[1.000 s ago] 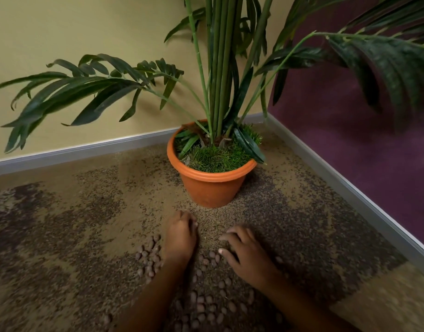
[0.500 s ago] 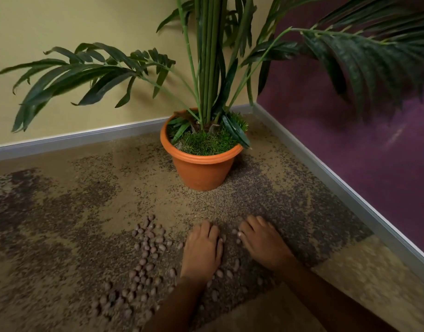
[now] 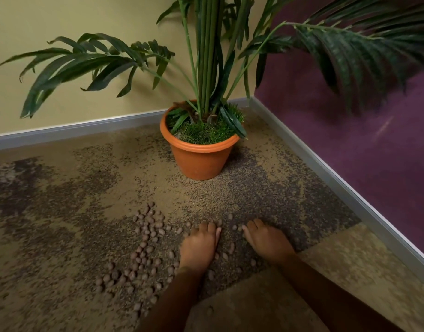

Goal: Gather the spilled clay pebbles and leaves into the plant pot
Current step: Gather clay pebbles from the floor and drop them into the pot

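A room corner is shown. The left wall (image 3: 62, 17) is painted a dull yellow-green, and the right wall (image 3: 374, 164) a deep purple. Both are edged along the bottom by a grey skirting (image 3: 74, 130), which is joined at the corner. The floor is covered by a mottled carpet (image 3: 62, 200) in tan, with darker brown and purplish patches. A plainer tan tile (image 3: 350, 271) is set into it at the near right. Soft, dim light is cast over everything, and faint shadows are thrown on the left wall.
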Demonstrator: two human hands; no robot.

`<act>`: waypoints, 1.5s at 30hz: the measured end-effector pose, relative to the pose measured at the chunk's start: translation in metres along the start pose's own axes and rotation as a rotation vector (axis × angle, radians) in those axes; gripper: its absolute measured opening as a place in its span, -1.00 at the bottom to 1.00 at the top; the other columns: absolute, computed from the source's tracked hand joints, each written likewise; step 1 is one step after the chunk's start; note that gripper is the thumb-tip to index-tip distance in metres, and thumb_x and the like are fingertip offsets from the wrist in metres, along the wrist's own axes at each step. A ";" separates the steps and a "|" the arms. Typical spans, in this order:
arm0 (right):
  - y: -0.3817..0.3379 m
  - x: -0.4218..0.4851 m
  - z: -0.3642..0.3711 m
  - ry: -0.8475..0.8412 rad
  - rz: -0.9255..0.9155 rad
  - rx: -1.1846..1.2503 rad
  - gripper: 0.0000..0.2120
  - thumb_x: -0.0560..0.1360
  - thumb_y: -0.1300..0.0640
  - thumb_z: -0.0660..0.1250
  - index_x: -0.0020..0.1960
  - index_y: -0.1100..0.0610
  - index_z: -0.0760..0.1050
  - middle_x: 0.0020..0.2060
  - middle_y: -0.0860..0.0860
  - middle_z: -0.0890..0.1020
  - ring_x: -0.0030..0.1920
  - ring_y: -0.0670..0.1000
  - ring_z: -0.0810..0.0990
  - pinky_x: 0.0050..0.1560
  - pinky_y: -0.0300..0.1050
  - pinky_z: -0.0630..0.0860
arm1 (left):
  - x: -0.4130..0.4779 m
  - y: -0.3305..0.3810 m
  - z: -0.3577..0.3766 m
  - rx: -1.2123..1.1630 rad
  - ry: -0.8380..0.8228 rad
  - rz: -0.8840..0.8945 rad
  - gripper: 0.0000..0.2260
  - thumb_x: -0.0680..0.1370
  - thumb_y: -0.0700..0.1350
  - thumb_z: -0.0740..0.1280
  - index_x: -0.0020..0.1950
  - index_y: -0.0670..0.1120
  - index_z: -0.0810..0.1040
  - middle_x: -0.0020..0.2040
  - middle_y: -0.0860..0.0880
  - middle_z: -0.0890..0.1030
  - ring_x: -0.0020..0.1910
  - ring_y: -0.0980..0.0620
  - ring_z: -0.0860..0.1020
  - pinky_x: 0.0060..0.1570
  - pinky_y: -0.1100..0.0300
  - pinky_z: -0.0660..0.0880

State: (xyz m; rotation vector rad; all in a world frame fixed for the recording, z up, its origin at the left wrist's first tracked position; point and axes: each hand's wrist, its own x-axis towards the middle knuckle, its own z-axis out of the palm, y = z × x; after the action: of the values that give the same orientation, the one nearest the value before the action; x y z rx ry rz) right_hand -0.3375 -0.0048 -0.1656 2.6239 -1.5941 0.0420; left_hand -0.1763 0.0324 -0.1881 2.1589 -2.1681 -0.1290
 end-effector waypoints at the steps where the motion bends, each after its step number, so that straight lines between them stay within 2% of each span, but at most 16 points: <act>1: 0.000 0.005 -0.002 -0.032 0.061 0.043 -0.76 0.54 0.03 0.27 -0.06 0.19 0.58 -0.15 0.14 0.66 -0.24 0.09 0.68 -0.32 -0.17 0.57 | 0.002 0.000 0.003 -0.008 0.008 -0.001 -0.62 0.65 0.08 -0.08 0.22 -0.08 0.42 0.14 -0.05 0.55 0.02 -0.02 0.59 -0.15 0.15 0.53; 2: 0.001 0.008 -0.002 -0.094 0.115 0.089 -0.68 0.62 0.04 0.07 0.09 0.19 0.52 -0.01 0.14 0.64 -0.07 0.10 0.67 -0.15 -0.11 0.56 | 0.004 0.001 0.000 -0.035 -0.010 -0.030 -0.61 0.66 0.07 -0.10 0.24 -0.08 0.40 0.16 -0.06 0.54 0.05 -0.03 0.59 -0.10 0.13 0.53; 4: -0.003 0.013 -0.008 -0.116 0.225 0.201 -0.62 0.66 0.10 -0.11 0.19 0.19 0.44 0.05 0.12 0.62 0.01 0.08 0.64 -0.13 -0.11 0.49 | 0.006 0.002 -0.007 -0.202 -0.006 -0.134 -0.61 0.65 0.07 -0.07 0.19 -0.10 0.45 0.12 -0.09 0.57 0.05 -0.08 0.59 -0.03 0.08 0.51; 6: -0.008 0.019 -0.013 -0.123 0.421 0.459 -0.60 0.66 0.13 -0.10 0.06 0.23 0.50 -0.10 0.15 0.64 -0.12 0.09 0.63 -0.20 -0.10 0.40 | 0.008 0.002 -0.013 -0.501 0.027 -0.251 -0.63 0.65 0.04 -0.03 0.02 -0.12 0.50 -0.05 -0.11 0.61 -0.06 -0.10 0.58 -0.07 0.11 0.46; 9: -0.016 0.030 -0.024 -0.120 0.833 1.327 -0.50 0.65 0.03 -0.02 -0.40 0.16 0.38 -0.47 0.08 0.42 -0.50 0.02 0.34 -0.46 -0.23 0.29 | 0.013 0.002 -0.025 -0.934 0.075 -0.425 -0.58 0.66 -0.03 0.02 -0.38 -0.08 0.34 -0.43 -0.04 0.39 -0.42 0.00 0.37 -0.30 0.15 0.28; 12: -0.030 0.042 -0.042 -0.179 1.040 1.888 -0.53 0.65 0.03 -0.07 -0.34 0.18 0.32 -0.47 0.05 0.38 -0.51 -0.05 0.25 -0.67 -0.38 0.14 | 0.027 0.009 -0.040 -1.618 0.034 -0.809 -0.58 0.65 -0.11 0.04 -0.43 -0.08 0.32 -0.56 -0.02 0.35 -0.60 0.06 0.28 -0.56 0.33 0.21; 14: -0.040 0.050 -0.054 -0.200 1.040 2.017 -0.51 0.66 0.04 -0.10 -0.33 0.19 0.35 -0.50 0.06 0.43 -0.54 -0.06 0.32 -0.63 -0.34 0.21 | 0.032 0.012 -0.051 -1.966 -0.082 -1.009 -0.63 0.62 -0.18 0.03 -0.39 -0.11 0.35 -0.68 0.02 0.41 -0.74 0.14 0.34 -0.70 0.45 0.26; 18: -0.061 0.058 -0.070 -0.137 0.910 1.919 -0.59 0.64 0.09 -0.04 -0.27 0.17 0.42 -0.36 0.06 0.47 -0.39 -0.06 0.44 -0.37 -0.27 0.37 | 0.033 0.017 -0.060 -2.141 -0.221 -1.028 -0.59 0.61 -0.17 -0.04 -0.39 -0.13 0.39 -0.70 0.02 0.45 -0.70 0.14 0.42 -0.59 0.38 0.40; 22: -0.075 0.059 -0.074 0.034 0.696 1.590 -0.64 0.60 0.17 0.05 -0.31 0.10 0.46 -0.37 -0.01 0.51 -0.34 -0.10 0.47 -0.33 -0.28 0.40 | 0.030 0.022 -0.072 -2.220 -0.264 -0.984 -0.52 0.60 -0.18 -0.06 -0.52 -0.11 0.30 -0.73 0.01 0.32 -0.70 0.11 0.31 -0.59 0.38 0.33; 26: -0.083 0.052 -0.072 0.165 0.456 1.288 -0.72 0.55 0.24 0.13 -0.23 0.19 0.57 -0.35 -0.11 0.55 -0.30 -0.18 0.49 -0.24 -0.32 0.40 | 0.028 0.021 -0.086 -2.364 -0.247 -0.939 -0.57 0.63 -0.14 -0.03 -0.38 -0.14 0.42 -0.64 -0.05 0.48 -0.44 0.04 0.45 -0.39 0.23 0.42; 30: -0.074 0.051 -0.076 0.308 0.428 1.219 -0.70 0.55 0.23 0.15 -0.30 0.05 0.52 -0.34 -0.14 0.58 -0.32 -0.23 0.51 -0.31 -0.46 0.39 | 0.032 0.015 -0.094 -2.328 -0.218 -1.046 -0.51 0.63 -0.14 -0.04 -0.45 -0.16 0.43 -0.69 -0.05 0.46 -0.72 0.07 0.46 -0.56 0.30 0.45; 32: -0.063 0.051 -0.073 0.353 0.462 1.173 -0.71 0.55 0.24 0.15 -0.27 0.06 0.52 -0.30 -0.08 0.60 -0.26 -0.12 0.55 -0.27 -0.41 0.39 | 0.036 0.009 -0.100 -2.356 -0.138 -1.111 -0.59 0.63 -0.15 -0.02 -0.37 -0.16 0.39 -0.72 -0.05 0.44 -0.72 0.09 0.46 -0.60 0.34 0.45; 38: -0.020 0.037 -0.032 -0.004 0.499 0.748 -0.73 0.62 0.16 0.10 0.16 0.22 0.51 0.17 0.15 0.53 0.17 0.10 0.50 0.10 -0.16 0.39 | 0.065 -0.012 -0.146 -2.518 0.156 -1.054 -0.62 0.63 -0.15 -0.03 -0.34 -0.16 0.39 -0.73 -0.05 0.46 -0.69 0.10 0.47 -0.37 0.27 0.43; 41: -0.007 0.026 -0.015 -0.113 0.544 0.745 -0.74 0.62 0.16 0.11 0.18 0.22 0.51 0.20 0.16 0.53 0.20 0.10 0.50 0.17 -0.14 0.40 | 0.084 -0.020 -0.173 -2.559 0.275 -0.967 -0.61 0.65 -0.12 -0.05 -0.26 -0.19 0.42 -0.58 -0.08 0.50 -0.43 0.09 0.44 -0.26 0.26 0.45; 43: -0.003 0.023 -0.011 -0.127 0.557 0.756 -0.74 0.61 0.17 0.12 0.16 0.21 0.52 0.19 0.15 0.53 0.20 0.08 0.50 0.17 -0.17 0.39 | 0.095 -0.025 -0.187 -2.550 0.312 -0.917 -0.64 0.66 -0.13 -0.10 -0.03 -0.20 0.46 -0.36 -0.10 0.44 -0.37 0.07 0.38 -0.05 0.25 0.48; 45: -0.001 0.022 -0.009 -0.128 0.539 0.737 -0.75 0.61 0.17 0.12 0.16 0.19 0.52 0.18 0.14 0.53 0.20 0.06 0.49 0.15 -0.20 0.38 | 0.104 -0.030 -0.198 -2.546 0.323 -0.886 -0.63 0.65 -0.12 -0.12 -0.04 -0.23 0.42 -0.35 -0.09 0.31 -0.40 0.06 0.27 -0.18 0.27 0.40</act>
State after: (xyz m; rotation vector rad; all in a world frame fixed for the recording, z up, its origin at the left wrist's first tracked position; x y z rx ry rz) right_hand -0.3263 -0.0232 -0.1558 2.5469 -2.7078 0.6074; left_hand -0.1240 -0.0729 0.0043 0.7582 0.2612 -1.2981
